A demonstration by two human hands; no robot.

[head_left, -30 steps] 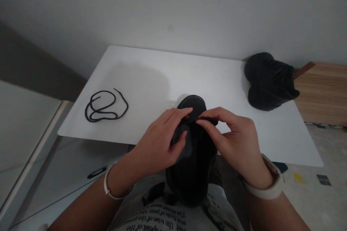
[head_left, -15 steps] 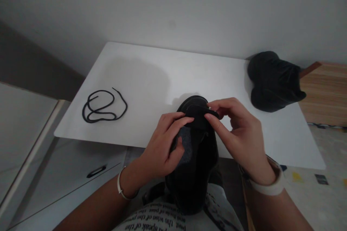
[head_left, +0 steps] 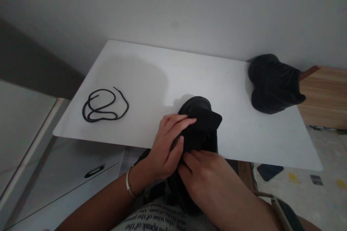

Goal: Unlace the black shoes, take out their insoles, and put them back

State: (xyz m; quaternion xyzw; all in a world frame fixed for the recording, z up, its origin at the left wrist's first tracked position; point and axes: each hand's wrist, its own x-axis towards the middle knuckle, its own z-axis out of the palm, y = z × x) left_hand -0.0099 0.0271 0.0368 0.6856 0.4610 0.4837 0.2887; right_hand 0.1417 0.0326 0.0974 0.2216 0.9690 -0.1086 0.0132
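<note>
A black shoe (head_left: 199, 119) rests with its toe on the near edge of the white table (head_left: 168, 75) and its heel toward my lap. My left hand (head_left: 169, 144) grips the shoe's left side, fingers curled over the raised tongue flap, thumb pressed into the opening. My right hand (head_left: 208, 178) lies lower, over the shoe's rear, its fingers pushed in toward the opening beside my left thumb. A coiled black shoelace (head_left: 104, 106) lies on the table's left part, apart from both hands.
A second black shoe (head_left: 273, 83) sits at the table's far right corner, by a wooden surface (head_left: 325, 97). A white drawer unit with a dark handle (head_left: 93, 170) stands below left. A wall rises just behind the table.
My right hand has left the tongue's tip and dropped down to the shoe's rear opening. My left hand keeps its hold on the shoe's left side. The tongue flap now stands free.
</note>
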